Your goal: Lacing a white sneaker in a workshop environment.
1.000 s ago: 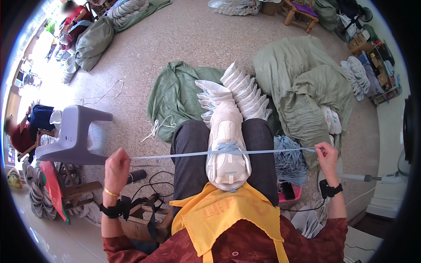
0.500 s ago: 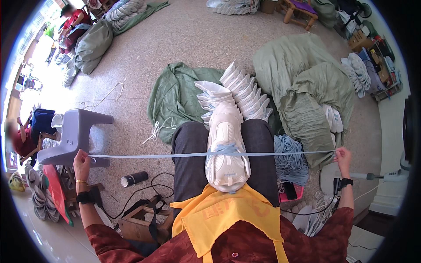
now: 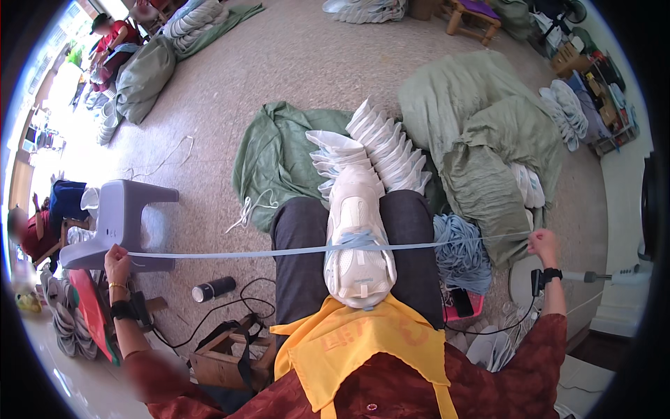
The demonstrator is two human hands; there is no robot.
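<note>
A white shoe upper (image 3: 359, 276) rests on my lap between my thighs, with flat light blue lacing across its middle. The two ends of this light blue shoelace (image 3: 279, 252) are stretched out taut to either side. At the far left, my left hand (image 3: 117, 265) is pinched on one end, in front of a grey-purple plastic stool. My right hand (image 3: 544, 246), also pinched, has the other end at the far right. Just beyond the shoe stand two rows of nested white shoe uppers (image 3: 388, 148).
A bundle of light blue laces (image 3: 460, 253) lies right of my leg, above a pink basket (image 3: 477, 307) holding a phone. Beyond are green sacks (image 3: 481, 112). The plastic stool (image 3: 117, 218), a black cylinder (image 3: 213, 289) and a wooden stool (image 3: 223, 353) stand left. Two people sit farther left.
My left hand has moved outward to the left and slightly down, drawing its lace end longer. My right hand has shifted slightly, still pinching its end. The shoe stays on my lap.
</note>
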